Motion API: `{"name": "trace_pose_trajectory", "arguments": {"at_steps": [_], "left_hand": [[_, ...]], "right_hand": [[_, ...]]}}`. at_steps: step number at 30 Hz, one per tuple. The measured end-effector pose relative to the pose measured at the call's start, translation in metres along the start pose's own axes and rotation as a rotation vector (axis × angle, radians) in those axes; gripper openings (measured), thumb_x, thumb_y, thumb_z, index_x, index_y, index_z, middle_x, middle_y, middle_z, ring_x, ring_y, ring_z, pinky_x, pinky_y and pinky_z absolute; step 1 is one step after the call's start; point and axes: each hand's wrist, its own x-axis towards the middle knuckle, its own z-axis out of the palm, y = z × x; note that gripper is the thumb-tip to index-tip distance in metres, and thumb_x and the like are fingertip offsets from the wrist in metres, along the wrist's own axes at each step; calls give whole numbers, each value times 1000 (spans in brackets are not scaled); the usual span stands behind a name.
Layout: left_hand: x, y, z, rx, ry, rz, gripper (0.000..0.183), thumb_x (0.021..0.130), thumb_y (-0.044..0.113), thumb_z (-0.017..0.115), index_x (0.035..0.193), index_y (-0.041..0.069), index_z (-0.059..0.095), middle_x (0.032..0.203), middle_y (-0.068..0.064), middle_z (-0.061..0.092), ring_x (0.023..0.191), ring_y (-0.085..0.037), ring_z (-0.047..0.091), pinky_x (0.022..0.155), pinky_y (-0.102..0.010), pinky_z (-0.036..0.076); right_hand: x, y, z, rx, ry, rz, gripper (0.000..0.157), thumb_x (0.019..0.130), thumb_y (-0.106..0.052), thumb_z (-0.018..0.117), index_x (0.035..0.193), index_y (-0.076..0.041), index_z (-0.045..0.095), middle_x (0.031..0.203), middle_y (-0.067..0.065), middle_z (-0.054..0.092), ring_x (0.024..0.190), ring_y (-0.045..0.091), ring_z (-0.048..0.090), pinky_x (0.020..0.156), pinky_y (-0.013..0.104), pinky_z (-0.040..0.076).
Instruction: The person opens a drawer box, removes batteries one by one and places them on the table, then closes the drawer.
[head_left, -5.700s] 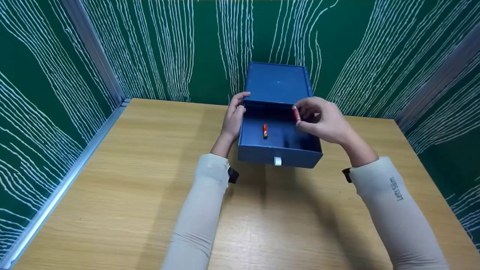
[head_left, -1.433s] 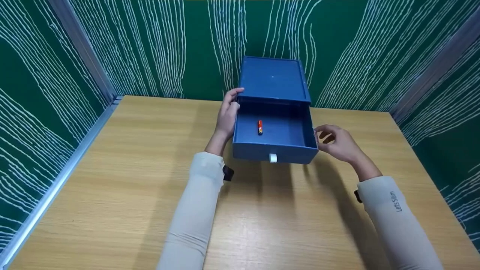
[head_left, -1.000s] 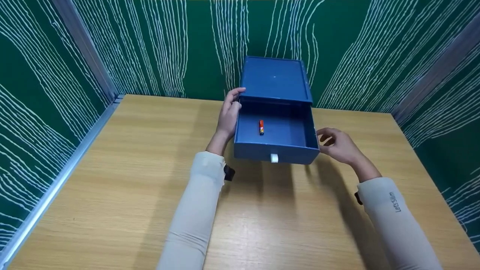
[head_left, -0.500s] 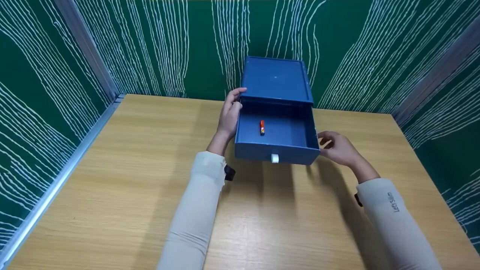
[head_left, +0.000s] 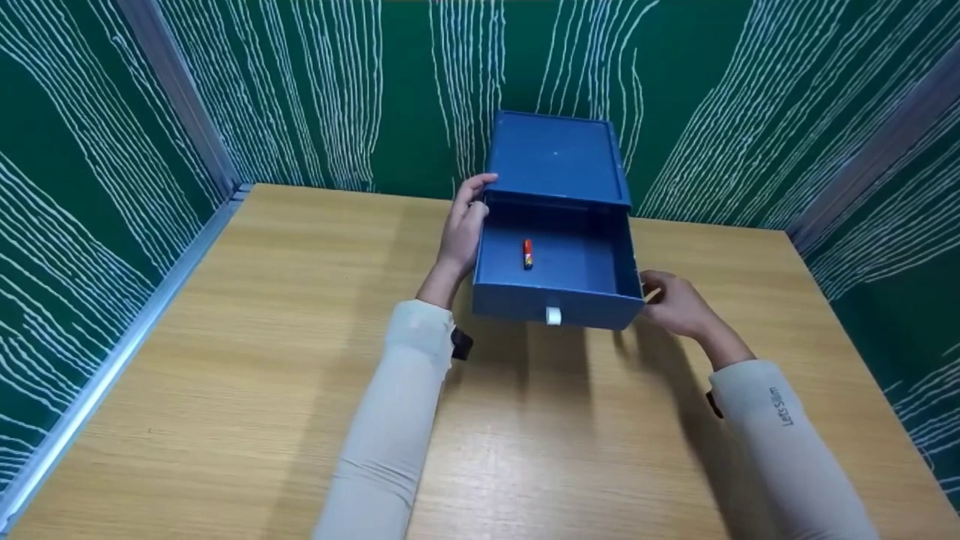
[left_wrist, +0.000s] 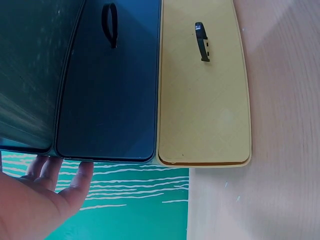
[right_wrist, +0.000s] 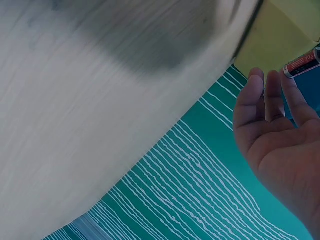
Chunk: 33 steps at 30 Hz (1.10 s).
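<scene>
A blue drawer (head_left: 510, 301) with a white pull tab juts out of the top of a drawer unit (head_left: 559, 154). On the drawer's floor lies one red battery (head_left: 528, 253) with a dark end. My left hand (head_left: 461, 229) rests along the unit's left side, a fingertip over the top edge; the left wrist view shows its fingers fairly straight. Just outside the drawer's right wall is my right hand (head_left: 675, 306), its fingertips hidden by that wall in the head view. It holds a second red battery (right_wrist: 302, 64) at its fingertips, visible in the right wrist view.
Below the open drawer, a dark blue drawer front (left_wrist: 110, 95) and a yellow drawer front (left_wrist: 205, 100) carry black loop pulls. The unit stands at the back of a wooden table (head_left: 262, 337). Behind rises a green wall (head_left: 412, 97) with white wavy lines.
From above the drawer, my right hand has moved the battery out past its right wall, then slightly down. The left hand and the battery inside the drawer keep their places.
</scene>
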Motion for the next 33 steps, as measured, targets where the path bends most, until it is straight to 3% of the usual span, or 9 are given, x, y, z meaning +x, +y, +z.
{"name": "trace_pose_trajectory", "arguments": {"at_steps": [8, 15, 22, 33], "left_hand": [[0, 0, 1, 5, -10, 15, 40, 86, 3, 26, 123, 5, 42, 134, -7, 38, 119, -16, 36, 102, -35, 24], [-1, 1, 1, -1, -9, 1, 40, 86, 3, 26, 124, 6, 42, 134, -7, 37, 121, -21, 35, 102, -37, 24], [0, 1, 2, -6, -8, 10, 40, 86, 2, 27, 123, 5, 42, 133, -7, 38, 120, -23, 35, 100, -36, 26], [-1, 1, 1, 0, -6, 0, 40, 87, 2, 26, 123, 7, 42, 133, -6, 38, 121, -25, 34, 102, -39, 24]], "right_hand": [[-1, 2, 7, 24, 18, -34, 36, 73, -40, 66, 99, -17, 57, 93, 6, 59, 79, 23, 56, 66, 33, 45], [0, 2, 10, 3, -14, -2, 45, 71, -45, 66, 106, -18, 56, 99, 4, 60, 81, 21, 54, 67, 32, 44], [0, 6, 14, -34, -50, 25, 51, 70, -50, 65, 109, -18, 55, 94, 4, 61, 74, 20, 54, 61, 29, 43], [3, 12, 21, -55, -86, 61, 66, 67, -54, 65, 118, -14, 51, 108, 7, 60, 83, 22, 55, 69, 34, 45]]}}
